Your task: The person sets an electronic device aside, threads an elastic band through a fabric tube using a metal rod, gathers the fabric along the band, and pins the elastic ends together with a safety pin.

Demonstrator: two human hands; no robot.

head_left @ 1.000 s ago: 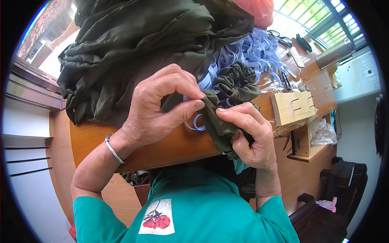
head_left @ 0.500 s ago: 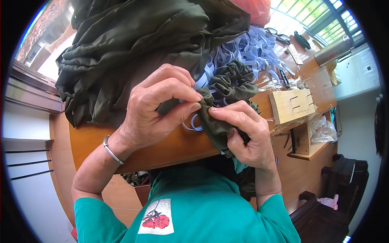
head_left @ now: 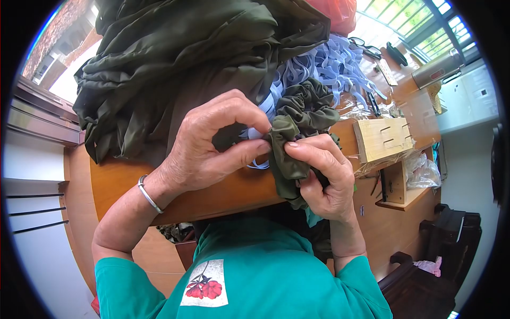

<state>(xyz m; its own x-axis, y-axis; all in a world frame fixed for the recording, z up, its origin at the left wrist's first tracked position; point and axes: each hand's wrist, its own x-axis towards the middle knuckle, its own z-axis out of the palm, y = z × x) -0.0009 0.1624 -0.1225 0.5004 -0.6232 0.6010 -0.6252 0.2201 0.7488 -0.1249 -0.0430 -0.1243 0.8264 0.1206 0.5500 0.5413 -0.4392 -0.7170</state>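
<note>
A gathered dark green fabric tube (head_left: 286,146) hangs between my two hands above the table's front edge. My left hand (head_left: 204,143) pinches its left edge between thumb and forefinger. From the other side my right hand (head_left: 330,173) grips the same tube, thumb below and forefinger on top, the other fingers curled. More ruched green fabric (head_left: 308,103) lies just behind it. A pale blue elastic strip (head_left: 258,164) shows under my left fingertips; whether it runs into the tube I cannot tell.
A big heap of dark green cloth (head_left: 175,69) covers the table's left and back. Behind my hands lies a pile of pale blue elastic strips (head_left: 332,64). To the right are a wooden block with metal pins (head_left: 383,139), scissors (head_left: 366,48), a steel flask (head_left: 438,69) and an open drawer (head_left: 394,183).
The fabric tube has turned and bunched up more between my hands. My left fingertips have shifted slightly down and right, and my right forefinger has moved a little right.
</note>
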